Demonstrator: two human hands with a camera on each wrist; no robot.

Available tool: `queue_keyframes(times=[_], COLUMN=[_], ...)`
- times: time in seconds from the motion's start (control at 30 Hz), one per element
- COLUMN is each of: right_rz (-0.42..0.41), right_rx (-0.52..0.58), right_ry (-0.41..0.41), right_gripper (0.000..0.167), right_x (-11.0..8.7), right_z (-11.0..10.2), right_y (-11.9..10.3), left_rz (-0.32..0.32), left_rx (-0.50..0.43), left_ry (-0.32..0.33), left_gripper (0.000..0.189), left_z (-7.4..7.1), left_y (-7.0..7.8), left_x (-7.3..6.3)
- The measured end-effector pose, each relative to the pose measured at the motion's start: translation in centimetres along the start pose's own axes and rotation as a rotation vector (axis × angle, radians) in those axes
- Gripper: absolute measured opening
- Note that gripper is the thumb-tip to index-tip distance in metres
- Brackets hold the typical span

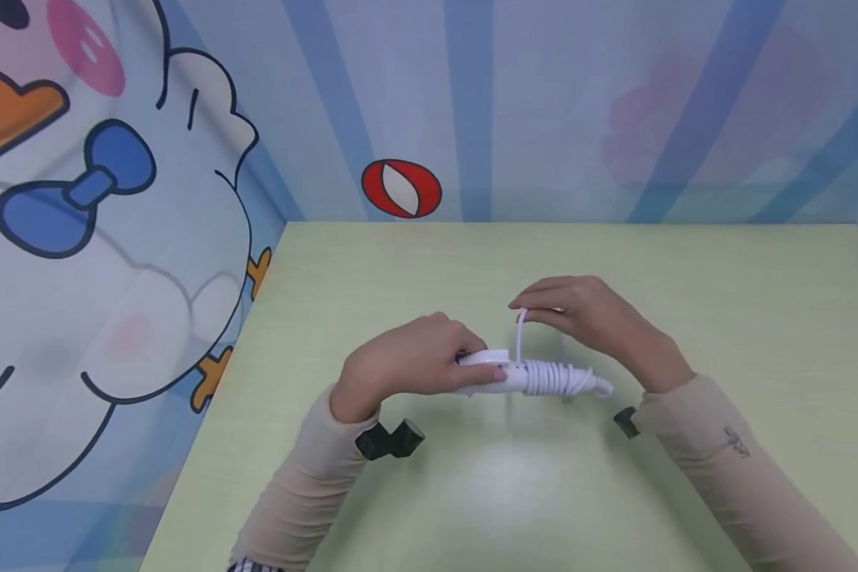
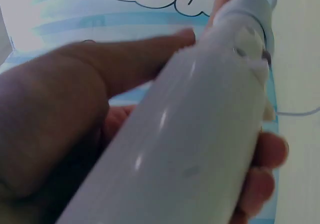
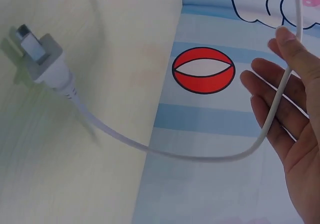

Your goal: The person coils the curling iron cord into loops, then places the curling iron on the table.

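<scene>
Booth-like workspace of uncertain kind: pale green desk (image 1: 486, 500), blue-striped backdrop (image 1: 558, 103) behind the desk, printed cartoon bird (image 1: 143, 230) to the desk's left.

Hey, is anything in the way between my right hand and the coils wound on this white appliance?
Nothing visible blocks the gap between your right hand and the coils on the white appliance. Only the cord that hand holds runs across; your left hand grips the appliance beside the coils.
</scene>
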State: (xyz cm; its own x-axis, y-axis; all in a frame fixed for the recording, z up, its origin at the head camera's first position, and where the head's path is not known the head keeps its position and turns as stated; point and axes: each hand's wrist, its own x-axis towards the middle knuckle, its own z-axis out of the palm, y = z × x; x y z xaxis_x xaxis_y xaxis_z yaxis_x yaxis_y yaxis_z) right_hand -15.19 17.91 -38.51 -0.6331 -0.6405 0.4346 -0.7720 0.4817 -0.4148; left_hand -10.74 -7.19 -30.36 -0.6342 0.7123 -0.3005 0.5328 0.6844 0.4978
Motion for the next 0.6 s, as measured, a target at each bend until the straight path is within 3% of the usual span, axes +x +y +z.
queue_keyframes(times=[0.17,0.33,0.47,0.6], right_rz=[0.005,0.022,0.09,0.173], right_rx=[-0.113,-0.179,-0.229,-0.251], right_ry=[0.016,0.011,-0.017,-0.026], right_gripper=[0.021,0.015,0.014,0.015], right_x=[0.5,0.9,0.9,0.8], right_z=[-0.2,-0.5,0.0,0.7], right_y=[-0.8,-1.9,-2.6,-3.0], left_rz=[-0.097,-0.234,-0.34,-0.368], left_rx=[0.049,0.071,0.082,0.086], left_ry=[0.007,0.058,0.122,0.208], left_gripper=[0.032,0.033,0.036,0.039], left_z=[0.7,1.2,1.8,2.5], left_y=[0.0,-0.8,-1.9,-3.0], left_x=[0.4,1.2,2.3,3.3])
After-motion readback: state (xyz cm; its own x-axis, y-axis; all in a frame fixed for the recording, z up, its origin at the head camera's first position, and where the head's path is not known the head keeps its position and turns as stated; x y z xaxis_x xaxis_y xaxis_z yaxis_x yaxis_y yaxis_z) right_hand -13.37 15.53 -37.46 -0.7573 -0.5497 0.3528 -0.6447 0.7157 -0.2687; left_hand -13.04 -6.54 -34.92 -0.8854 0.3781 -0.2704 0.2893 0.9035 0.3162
